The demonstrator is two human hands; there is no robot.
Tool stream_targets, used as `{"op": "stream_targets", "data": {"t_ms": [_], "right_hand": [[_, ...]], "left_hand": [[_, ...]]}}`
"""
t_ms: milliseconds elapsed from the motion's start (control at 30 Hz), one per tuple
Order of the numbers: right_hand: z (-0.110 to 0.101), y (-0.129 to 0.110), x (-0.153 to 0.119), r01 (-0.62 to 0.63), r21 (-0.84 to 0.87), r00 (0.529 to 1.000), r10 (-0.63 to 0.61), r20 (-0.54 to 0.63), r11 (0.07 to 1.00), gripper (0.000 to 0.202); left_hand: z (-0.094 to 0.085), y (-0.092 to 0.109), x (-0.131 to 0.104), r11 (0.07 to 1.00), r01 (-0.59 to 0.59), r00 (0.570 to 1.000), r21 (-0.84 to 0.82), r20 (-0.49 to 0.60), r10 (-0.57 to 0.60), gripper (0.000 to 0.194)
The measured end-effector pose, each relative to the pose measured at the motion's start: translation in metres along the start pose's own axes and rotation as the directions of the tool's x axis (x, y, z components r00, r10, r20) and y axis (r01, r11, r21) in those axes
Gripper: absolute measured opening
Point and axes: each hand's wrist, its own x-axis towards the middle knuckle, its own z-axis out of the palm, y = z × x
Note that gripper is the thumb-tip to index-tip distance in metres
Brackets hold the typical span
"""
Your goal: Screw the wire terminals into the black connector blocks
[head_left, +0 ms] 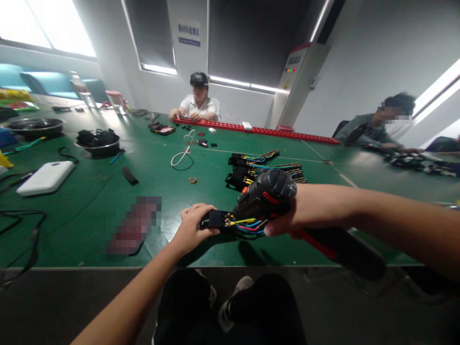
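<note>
My left hand [196,227] is closed around a black relay socket [215,219] near the front edge of the green table. Yellow, blue and red wires [249,224] come out of the socket's right end, beside its brass terminals. In my right hand [291,218] is a black and red power screwdriver [268,194], its nose tilted down toward the terminals. The body of the tool hides the exact contact point. Beyond it lie several similar black sockets [239,172] with coloured wires. A small heap of brass screws [193,180] rests on the table left of them.
A phone [136,225], a white power bank [46,177] and a metal bowl of black parts [97,143] are on the left. A white cable [183,153] lies mid-table. A red slotted strip [251,130] runs along the back. Two people sit at the far side and right.
</note>
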Motion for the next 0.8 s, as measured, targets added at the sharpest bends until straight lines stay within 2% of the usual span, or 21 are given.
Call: {"op": "stream_targets", "data": {"t_ms": [133, 300, 633, 733, 800], "right_hand": [[0.002, -0.003, 0.003, 0.011, -0.015, 1.000, -0.011, -0.009, 1.000, 0.025], [-0.001, -0.001, 0.003, 0.006, -0.008, 0.999, -0.007, -0.043, 1.000, 0.016], [-0.001, 0.010, 0.000, -0.005, 0.036, 1.000, 0.006, -0.025, 0.999, 0.019], [-0.001, 0.010, -0.001, -0.003, -0.008, 1.000, 0.002, -0.014, 1.000, 0.017], [-0.003, 0.009, -0.001, 0.022, -0.074, 1.000, -0.022, 0.013, 0.997, 0.024]], "left_hand": [[-0.001, 0.002, 0.000, 1.000, 0.004, 1.000, 0.007, 0.001, -0.004, 0.046], [-0.002, 0.003, 0.001, 1.000, 0.014, 1.000, 0.021, 0.012, -0.015, 0.046], [-0.004, 0.004, 0.002, 1.000, 0.005, 1.000, 0.026, 0.020, -0.005, 0.047], [-0.005, 0.004, 0.002, 0.999, 0.010, 1.000, 0.035, 0.026, -0.011, 0.046], [-0.005, 0.005, 0.001, 0.999, 0.013, 0.999, 0.034, 0.030, -0.014, 0.047]]}}
